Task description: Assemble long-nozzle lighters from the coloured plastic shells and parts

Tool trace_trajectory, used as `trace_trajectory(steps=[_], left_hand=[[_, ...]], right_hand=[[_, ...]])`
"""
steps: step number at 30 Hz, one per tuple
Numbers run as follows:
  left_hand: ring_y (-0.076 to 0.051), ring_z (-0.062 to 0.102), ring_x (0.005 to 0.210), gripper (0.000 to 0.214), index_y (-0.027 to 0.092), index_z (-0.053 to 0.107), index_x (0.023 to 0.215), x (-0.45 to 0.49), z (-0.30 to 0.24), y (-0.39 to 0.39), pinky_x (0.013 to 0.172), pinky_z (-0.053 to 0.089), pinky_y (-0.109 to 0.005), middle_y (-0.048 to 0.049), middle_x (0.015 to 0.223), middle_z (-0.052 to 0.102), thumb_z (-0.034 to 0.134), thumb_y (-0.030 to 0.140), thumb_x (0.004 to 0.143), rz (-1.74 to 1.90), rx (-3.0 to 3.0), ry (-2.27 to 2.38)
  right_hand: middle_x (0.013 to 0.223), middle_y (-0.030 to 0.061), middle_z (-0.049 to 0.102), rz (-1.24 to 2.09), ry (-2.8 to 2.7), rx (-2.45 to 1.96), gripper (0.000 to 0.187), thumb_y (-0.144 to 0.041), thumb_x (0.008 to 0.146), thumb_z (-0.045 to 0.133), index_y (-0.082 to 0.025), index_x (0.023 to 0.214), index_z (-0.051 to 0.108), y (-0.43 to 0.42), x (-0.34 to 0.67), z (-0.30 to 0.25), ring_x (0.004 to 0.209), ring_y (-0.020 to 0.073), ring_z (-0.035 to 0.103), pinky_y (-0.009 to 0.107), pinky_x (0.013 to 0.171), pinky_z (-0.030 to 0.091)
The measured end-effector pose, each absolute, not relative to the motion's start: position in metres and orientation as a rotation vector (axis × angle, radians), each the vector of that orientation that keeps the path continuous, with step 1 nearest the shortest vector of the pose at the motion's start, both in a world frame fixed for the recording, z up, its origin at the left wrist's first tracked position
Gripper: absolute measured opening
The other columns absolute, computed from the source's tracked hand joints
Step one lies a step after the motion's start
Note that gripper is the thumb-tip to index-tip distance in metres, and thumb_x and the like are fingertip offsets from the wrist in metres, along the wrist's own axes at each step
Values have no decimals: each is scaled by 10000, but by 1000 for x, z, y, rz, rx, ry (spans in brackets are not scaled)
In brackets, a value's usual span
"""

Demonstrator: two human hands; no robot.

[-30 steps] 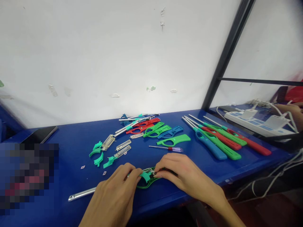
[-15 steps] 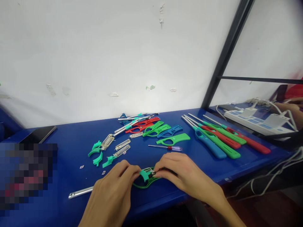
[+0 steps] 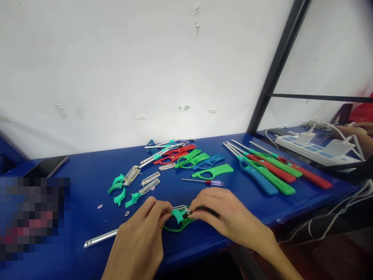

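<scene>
Both my hands work on a green lighter shell lying on the blue table near its front edge. My left hand pinches a teal trigger piece set in the shell. My right hand pinches the shell's right part, beside small white wires. A silver metal tube sticks out leftward from under my left hand.
Loose lighter halves in red, green and blue, clear tanks, teal triggers and a small screwdriver lie behind. Several finished long lighters lie right. A phone lies left. A power strip and another person's hand are far right.
Almost nothing has changed. My left hand's fingers have shifted slightly on the teal trigger; the right hand stays where it was.
</scene>
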State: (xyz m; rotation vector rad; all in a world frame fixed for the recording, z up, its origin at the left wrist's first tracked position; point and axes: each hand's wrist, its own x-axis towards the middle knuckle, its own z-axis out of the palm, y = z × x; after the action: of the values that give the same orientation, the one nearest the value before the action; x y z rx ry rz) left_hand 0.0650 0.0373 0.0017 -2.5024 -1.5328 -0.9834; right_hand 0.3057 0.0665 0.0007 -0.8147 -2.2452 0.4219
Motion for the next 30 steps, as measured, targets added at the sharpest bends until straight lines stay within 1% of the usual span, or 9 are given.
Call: trace_trajectory(steps=[3,5,8,11,15,17,23,27,30], left_hand=[[-148,725,626,330,260,681,929,67,0,38,553,551,-215,9,834,702,392,137,1033,-987,-2485,-1515],[-149,721,617,335,255,684,928,68,0,38,545,553,-217,7,831,700,390,136,1037,-986,-2480,-1506],[-155,728,630,347,247,705,942,65,-1,40,592,590,-235,4,832,703,391,140,1044,-978,-2488,-1470],[-163,751,692,361,251,742,1014,61,-2,42,646,623,-258,-3,885,726,399,143,1047,-936,-2544,-1421],[-157,764,780,426,277,759,1048,56,-6,43,738,640,-268,-6,996,753,385,75,1013,-866,-2591,-1446],[-156,767,824,455,285,763,1068,54,-7,43,755,640,-264,-9,1025,757,381,50,996,-850,-2599,-1443],[-170,777,856,493,292,770,1120,51,-6,42,651,628,-242,-12,1040,775,384,26,970,-802,-2567,-1347],[-190,779,886,517,279,781,1126,51,-4,45,653,641,-265,-16,1057,786,376,9,952,-746,-2548,-1308],[-189,774,868,536,289,784,1139,51,-2,47,650,643,-272,-9,1041,787,371,2,952,-722,-2561,-1299]], right_hand=[[988,-1,795,417,-2245,-793,177,-372,1085,627,-231,1054,729,68,306,-1,878,156,718,274,835,506],[983,-4,793,416,-2243,-792,163,-361,1080,638,-229,1047,728,69,306,-1,874,155,715,271,832,503],[986,-3,794,414,-2240,-811,152,-351,1076,647,-228,1042,730,68,306,0,881,160,716,274,836,502],[976,2,795,407,-2257,-822,159,-353,1079,644,-230,1041,737,66,305,1,877,166,714,284,834,501],[954,10,792,386,-2287,-807,185,-362,1082,637,-228,1032,754,66,305,2,865,171,709,294,828,505],[951,10,788,383,-2292,-805,184,-356,1081,639,-225,1031,758,66,305,2,865,168,706,294,828,505],[965,7,779,378,-2298,-805,137,-326,1066,667,-229,1040,760,66,305,3,871,166,701,291,831,496],[962,3,770,360,-2304,-807,130,-323,1062,673,-226,1040,757,67,306,3,871,162,695,289,825,488],[972,3,770,363,-2310,-809,134,-326,1065,668,-228,1041,756,67,306,2,874,163,695,290,828,486]])
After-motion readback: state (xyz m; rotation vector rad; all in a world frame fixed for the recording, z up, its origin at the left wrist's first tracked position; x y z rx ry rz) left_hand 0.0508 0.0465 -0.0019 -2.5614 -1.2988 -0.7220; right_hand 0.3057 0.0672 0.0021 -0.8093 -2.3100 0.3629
